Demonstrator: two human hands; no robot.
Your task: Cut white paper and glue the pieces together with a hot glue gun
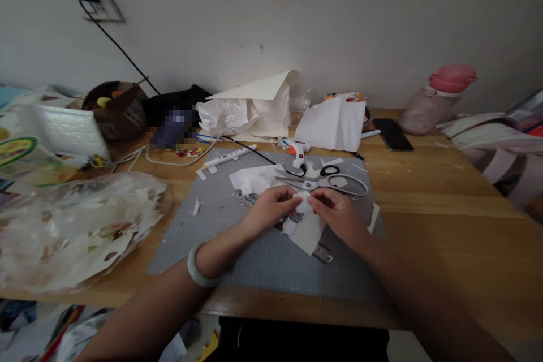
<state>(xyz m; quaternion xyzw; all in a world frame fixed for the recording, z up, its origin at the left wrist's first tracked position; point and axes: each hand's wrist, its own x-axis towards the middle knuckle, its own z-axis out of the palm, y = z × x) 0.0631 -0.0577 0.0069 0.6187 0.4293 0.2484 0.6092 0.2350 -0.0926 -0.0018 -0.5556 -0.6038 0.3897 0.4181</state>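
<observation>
My left hand (275, 207) and my right hand (335, 212) meet over the cutting mat (203, 237). Between their fingertips both pinch a small piece of white paper (302, 201). Just beyond the fingers lie scissors (314, 183), blades pointing left and one loop to the right. Under the hands, a larger cream paper piece (309, 233) lies over a metal ruler (323, 253), whose end sticks out. White paper scraps (254, 179) are heaped behind my left hand. A white glue gun (299, 157) with an orange part rests behind the scissors.
A clear plastic bag of scraps (85, 226) covers the left of the table. A white pen (231, 156) lies on the mat's far edge. At the back right are a phone (393, 134) and a pink-lidded bottle (441, 99). Cables (186, 163) run across the back left.
</observation>
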